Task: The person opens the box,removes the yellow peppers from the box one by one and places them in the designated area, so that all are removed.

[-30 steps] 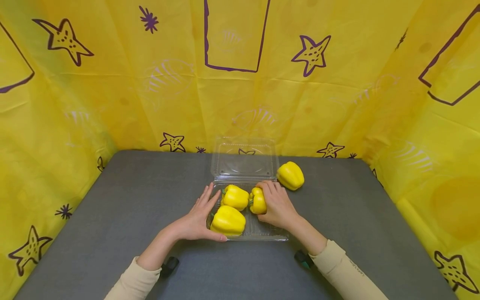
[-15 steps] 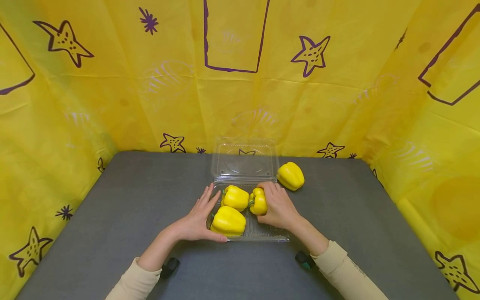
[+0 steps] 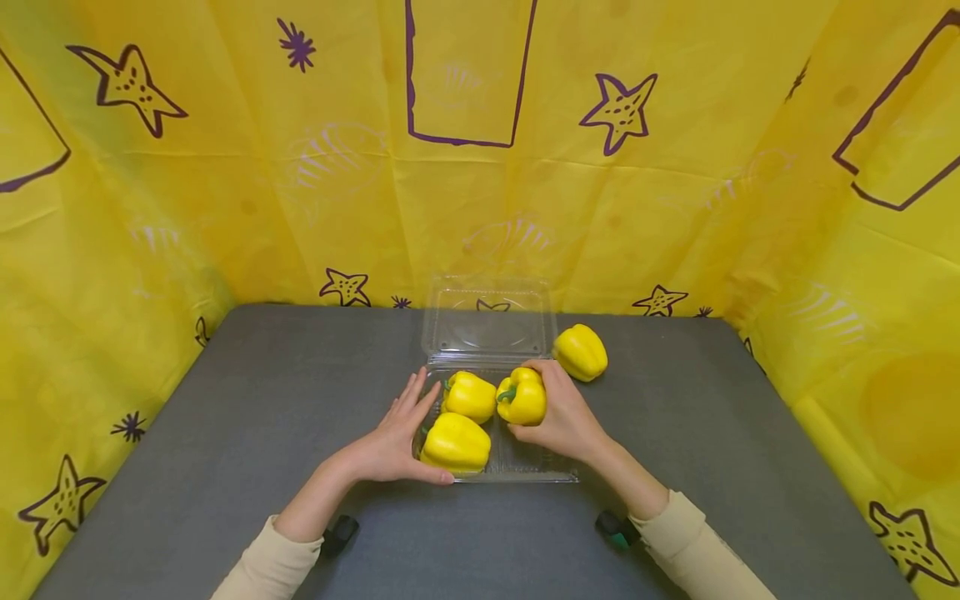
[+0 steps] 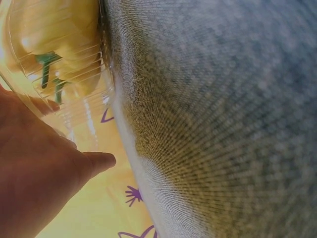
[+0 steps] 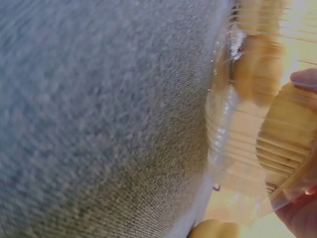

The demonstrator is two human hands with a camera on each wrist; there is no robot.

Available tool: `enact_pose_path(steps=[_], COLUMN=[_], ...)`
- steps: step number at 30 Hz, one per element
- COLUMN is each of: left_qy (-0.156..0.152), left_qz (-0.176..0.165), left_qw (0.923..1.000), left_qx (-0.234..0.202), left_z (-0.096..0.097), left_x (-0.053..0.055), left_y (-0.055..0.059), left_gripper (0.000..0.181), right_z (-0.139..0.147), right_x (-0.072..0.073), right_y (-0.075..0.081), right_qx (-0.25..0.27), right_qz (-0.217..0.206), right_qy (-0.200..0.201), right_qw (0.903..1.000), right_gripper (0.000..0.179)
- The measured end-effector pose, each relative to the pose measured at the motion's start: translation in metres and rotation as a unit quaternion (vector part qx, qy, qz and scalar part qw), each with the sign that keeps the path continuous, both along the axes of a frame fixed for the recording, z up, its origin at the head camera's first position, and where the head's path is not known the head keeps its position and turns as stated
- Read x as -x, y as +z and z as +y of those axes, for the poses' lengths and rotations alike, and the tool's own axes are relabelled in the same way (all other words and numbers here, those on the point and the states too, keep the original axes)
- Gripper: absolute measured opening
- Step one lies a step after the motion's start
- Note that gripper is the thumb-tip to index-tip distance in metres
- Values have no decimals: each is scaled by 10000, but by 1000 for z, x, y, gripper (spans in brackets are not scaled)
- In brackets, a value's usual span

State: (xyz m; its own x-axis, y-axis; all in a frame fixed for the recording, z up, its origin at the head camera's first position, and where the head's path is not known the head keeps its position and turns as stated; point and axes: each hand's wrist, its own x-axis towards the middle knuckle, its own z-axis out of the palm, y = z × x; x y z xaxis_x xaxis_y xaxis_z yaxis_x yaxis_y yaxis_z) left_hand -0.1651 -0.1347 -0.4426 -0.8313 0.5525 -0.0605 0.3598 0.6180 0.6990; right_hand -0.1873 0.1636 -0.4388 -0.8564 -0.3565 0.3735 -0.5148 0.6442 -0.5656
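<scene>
A: ok so what are the two hands doing here?

B: The right hand (image 3: 567, 417) has a yellow pepper (image 3: 522, 397) gripped, fingers and thumb round it, green stem facing left. It's over the right half of a clear plastic container (image 3: 536, 478). Can't tell if its underside touches the base tbh.

A: and the other one?

B: Left hand (image 3: 392, 440) is spread wide along the container's left side, thumb down at its front left corner.

A: where's the container sitting?

B: Roughly midway between the left and right edges of the grey worktop (image 3: 225, 425), with its lid (image 3: 487, 321) open toward the back edge. Two more peppers lie in the left half: the front pepper (image 3: 455, 443) by the front left corner, the rear pepper (image 3: 468, 396) behind it, right next to the held one.

A: is that all of them?

B: Nah, there's a fourth pepper (image 3: 581, 352) on the worktop, just outside the container's back right corner, beside the lid. Oh, and yellow cloth (image 3: 480, 200) with purple starfish doodles hangs behind the back edge. The right wrist view is pretty blurry, just the grip seen through clear plastic.
</scene>
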Motion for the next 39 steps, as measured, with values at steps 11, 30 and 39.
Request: enact_pose_path(steps=[11,30,39], left_qy=[11,-30,-14], left_qz=[-20,3,-17], left_qw=[10000,10000,10000], left_qx=[-16,-83,-86], left_z=[0,-1,-1], left_x=[0,1,0], left_y=[-1,-2,-2], left_gripper=[127,126,126], right_z=[1,21,36], right_x=[-9,-17,-17], right_y=[10,29,32], right_qx=[687,1867,1928], right_qz=[-206,-1343,-1327], right_qy=[-510,-1352,-1580], right_qw=[9961,9638,9593], right_gripper=[86,88,86])
